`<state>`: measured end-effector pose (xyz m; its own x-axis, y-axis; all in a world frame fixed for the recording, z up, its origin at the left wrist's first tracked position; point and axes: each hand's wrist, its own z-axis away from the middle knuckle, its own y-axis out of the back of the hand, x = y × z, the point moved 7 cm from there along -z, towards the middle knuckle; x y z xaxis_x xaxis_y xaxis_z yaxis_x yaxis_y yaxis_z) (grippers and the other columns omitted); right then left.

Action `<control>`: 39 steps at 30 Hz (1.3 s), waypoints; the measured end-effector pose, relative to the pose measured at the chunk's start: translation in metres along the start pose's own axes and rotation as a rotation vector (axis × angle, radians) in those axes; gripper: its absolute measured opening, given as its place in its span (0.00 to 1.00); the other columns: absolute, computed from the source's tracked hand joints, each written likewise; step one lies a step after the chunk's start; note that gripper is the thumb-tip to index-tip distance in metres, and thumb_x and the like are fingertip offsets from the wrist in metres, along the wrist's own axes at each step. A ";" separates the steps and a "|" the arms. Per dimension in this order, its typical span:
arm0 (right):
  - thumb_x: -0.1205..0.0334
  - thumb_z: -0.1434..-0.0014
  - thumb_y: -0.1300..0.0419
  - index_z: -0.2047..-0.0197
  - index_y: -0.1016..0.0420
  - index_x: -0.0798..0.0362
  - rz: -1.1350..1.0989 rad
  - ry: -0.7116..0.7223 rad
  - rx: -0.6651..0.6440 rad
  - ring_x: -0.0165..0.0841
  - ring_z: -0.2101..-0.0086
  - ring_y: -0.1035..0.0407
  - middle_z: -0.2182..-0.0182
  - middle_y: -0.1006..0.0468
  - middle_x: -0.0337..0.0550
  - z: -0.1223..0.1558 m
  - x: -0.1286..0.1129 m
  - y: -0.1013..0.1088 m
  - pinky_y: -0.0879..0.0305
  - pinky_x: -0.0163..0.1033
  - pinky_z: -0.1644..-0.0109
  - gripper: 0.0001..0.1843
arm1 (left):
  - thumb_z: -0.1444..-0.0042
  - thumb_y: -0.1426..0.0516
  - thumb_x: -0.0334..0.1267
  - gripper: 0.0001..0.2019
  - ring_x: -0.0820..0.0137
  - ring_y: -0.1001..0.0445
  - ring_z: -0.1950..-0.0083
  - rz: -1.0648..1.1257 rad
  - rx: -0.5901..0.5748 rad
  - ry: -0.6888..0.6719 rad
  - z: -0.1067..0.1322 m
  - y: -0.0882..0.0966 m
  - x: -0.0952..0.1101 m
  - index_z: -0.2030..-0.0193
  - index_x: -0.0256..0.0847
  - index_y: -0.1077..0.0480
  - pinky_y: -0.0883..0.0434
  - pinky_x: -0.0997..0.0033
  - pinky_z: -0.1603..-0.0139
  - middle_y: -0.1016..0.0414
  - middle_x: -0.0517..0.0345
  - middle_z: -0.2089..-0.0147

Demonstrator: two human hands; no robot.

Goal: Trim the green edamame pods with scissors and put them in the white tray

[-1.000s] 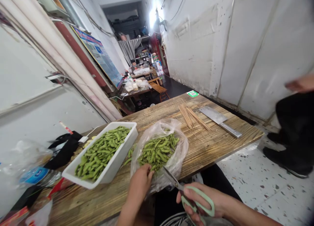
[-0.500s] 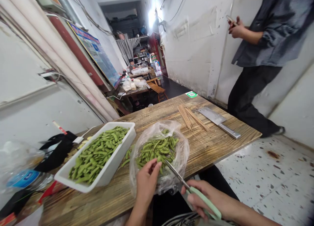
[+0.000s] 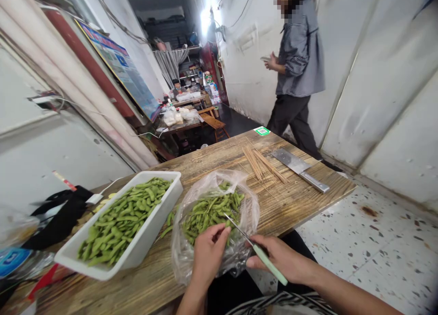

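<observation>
My left hand [image 3: 209, 250] is closed in a pinch at the near side of a clear plastic bag [image 3: 252, 210], with a green edamame pod [image 3: 228, 223] showing at its fingertips. Loose edamame pods [image 3: 208, 210] are heaped inside the open bag. Green-handled scissors [image 3: 268, 262] are gripped in my right hand [image 3: 282, 258], their blades pointing up and left toward my left fingertips. Left of the bag stands a white plastic tub [image 3: 150, 235] filled with edamame pods [image 3: 119, 224].
On the wooden table [image 3: 219, 156] lie a cleaver [image 3: 301, 169] and a bundle of thin wooden skewers [image 3: 262, 164]. A green QR card [image 3: 262, 131] is at the far corner. Beyond the table, a person [image 3: 297, 64] walks along the wall holding a phone.
The person with the phone has moved left and farther away. My right hand has turned the scissors slightly, and their blades look more closed. My view has shifted a little to the right.
</observation>
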<state>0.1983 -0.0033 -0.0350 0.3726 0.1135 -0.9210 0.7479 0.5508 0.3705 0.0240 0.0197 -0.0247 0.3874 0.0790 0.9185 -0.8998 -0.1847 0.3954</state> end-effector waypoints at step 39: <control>0.43 0.49 0.40 0.63 0.35 0.54 -0.586 -0.137 -0.017 0.21 0.89 0.48 0.88 0.42 0.25 0.000 0.030 -0.016 0.47 0.25 0.88 0.22 | 0.56 0.37 0.44 0.16 0.68 0.24 0.61 0.764 0.071 0.157 -0.018 0.005 -0.004 0.64 0.36 0.30 0.28 0.67 0.59 0.23 0.53 0.65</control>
<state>0.1975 -0.0090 -0.0685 -0.0305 -0.3198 -0.9470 0.8415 0.5031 -0.1970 0.0147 0.0358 -0.0261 -0.3720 0.0414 0.9273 -0.8885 -0.3051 -0.3428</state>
